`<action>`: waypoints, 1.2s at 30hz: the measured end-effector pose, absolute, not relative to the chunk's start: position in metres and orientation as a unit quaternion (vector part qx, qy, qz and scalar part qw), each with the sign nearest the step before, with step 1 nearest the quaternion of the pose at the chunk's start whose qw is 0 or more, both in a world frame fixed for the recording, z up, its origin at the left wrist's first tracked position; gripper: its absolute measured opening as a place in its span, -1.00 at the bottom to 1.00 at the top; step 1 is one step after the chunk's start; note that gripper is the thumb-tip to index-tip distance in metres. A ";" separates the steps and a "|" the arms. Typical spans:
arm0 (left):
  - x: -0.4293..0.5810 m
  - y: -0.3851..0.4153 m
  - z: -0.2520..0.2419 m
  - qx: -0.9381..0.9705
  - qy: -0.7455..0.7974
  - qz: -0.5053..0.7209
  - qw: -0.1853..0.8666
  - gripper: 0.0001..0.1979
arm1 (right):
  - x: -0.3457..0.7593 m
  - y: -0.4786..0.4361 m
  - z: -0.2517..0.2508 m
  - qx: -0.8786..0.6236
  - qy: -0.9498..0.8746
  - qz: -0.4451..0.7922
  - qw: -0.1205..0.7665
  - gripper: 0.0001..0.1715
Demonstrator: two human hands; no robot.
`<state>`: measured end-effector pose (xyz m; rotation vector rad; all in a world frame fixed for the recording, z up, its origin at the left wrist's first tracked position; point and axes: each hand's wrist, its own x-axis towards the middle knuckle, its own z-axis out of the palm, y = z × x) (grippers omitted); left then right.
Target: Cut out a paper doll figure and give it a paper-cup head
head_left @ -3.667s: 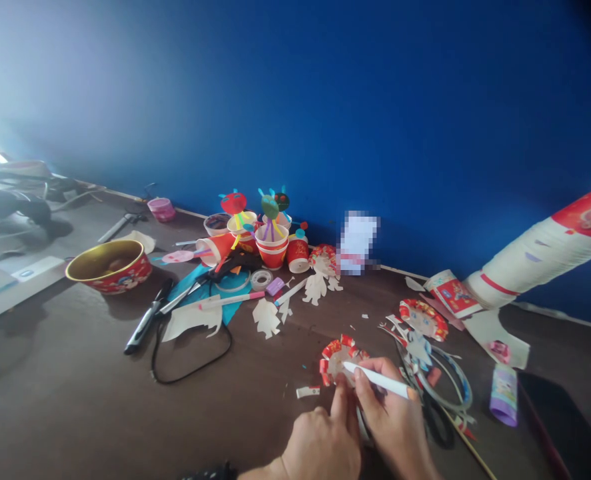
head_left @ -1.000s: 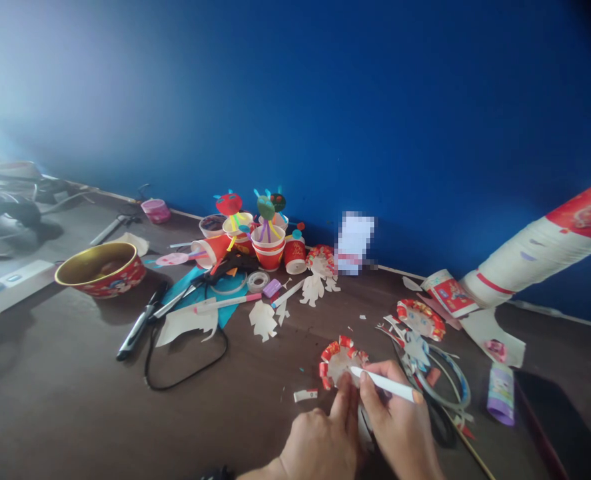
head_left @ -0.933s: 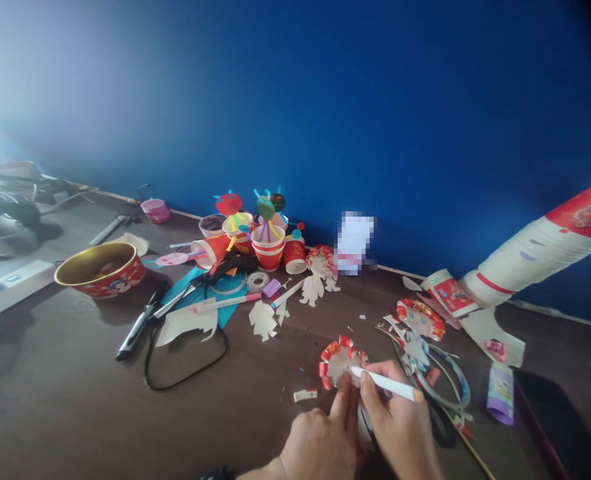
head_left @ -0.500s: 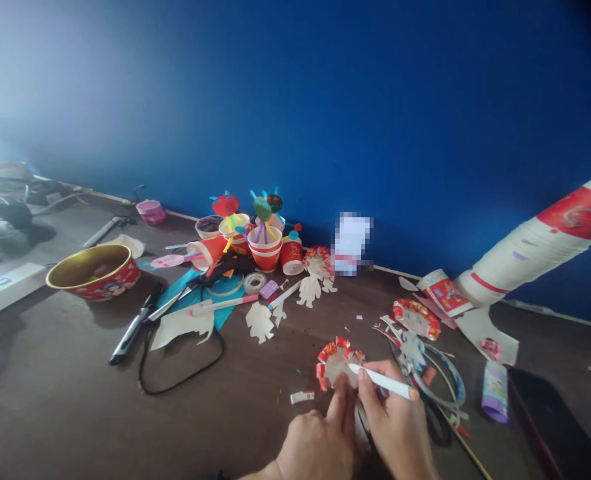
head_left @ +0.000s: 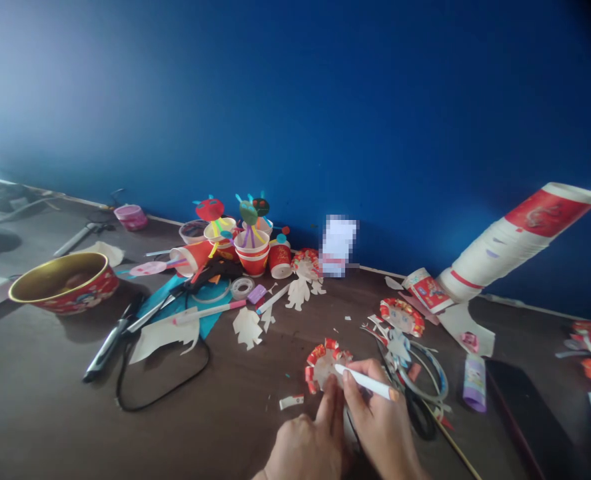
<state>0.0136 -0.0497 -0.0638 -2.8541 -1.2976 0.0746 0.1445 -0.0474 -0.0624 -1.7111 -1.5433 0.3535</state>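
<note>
— In the head view, what has your right hand [head_left: 378, 420] got?

— A white pen [head_left: 362, 382], held closed between thumb and fingers like a writing grip. Its tip points left, over the paper disc [head_left: 325, 365] with the curled red rim. I can't tell whether the tip touches the disc.

— Where's the disc, then?

— Just ahead of your left hand [head_left: 308, 448], flat or nearly so on the table [head_left: 50, 380]. Two fingers [head_left: 332, 400] of that hand reach up to its lower edge. Your left thumb is hidden, so I can't tell if you're pinching the disc or only pressing on it.

— How would you work it?

— Keep those left fingers firm, clear of the pen's path. A low pen angle and small finger movements should give you better control, with your right wrist relaxed.

— And your arms?

— Both forearms come in from below, with your hands close together and wrists low.

— What's around your grip?

— A paper strip [head_left: 291, 402] lies left of the disc. Scissors [head_left: 420, 419] lie right of your right hand, and a second disc [head_left: 402, 317] lies beyond them. A glue stick [head_left: 474, 383] stands further right.
</note>
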 end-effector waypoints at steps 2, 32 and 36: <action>0.013 -0.049 -0.063 -0.911 -0.411 0.025 -0.001 -0.47 | 0.145 -0.048 -0.062 -0.678 -0.605 0.139 0.394 -0.80; 0.010 -0.045 -0.058 -0.925 -0.372 0.067 -0.045 -0.43 | 0.146 -0.046 -0.060 -0.681 -0.603 0.111 0.400 -0.78; 0.010 -0.046 -0.060 -0.921 -0.384 0.055 -0.041 -0.45 | 0.146 -0.046 -0.060 -0.680 -0.612 0.104 0.390 -0.78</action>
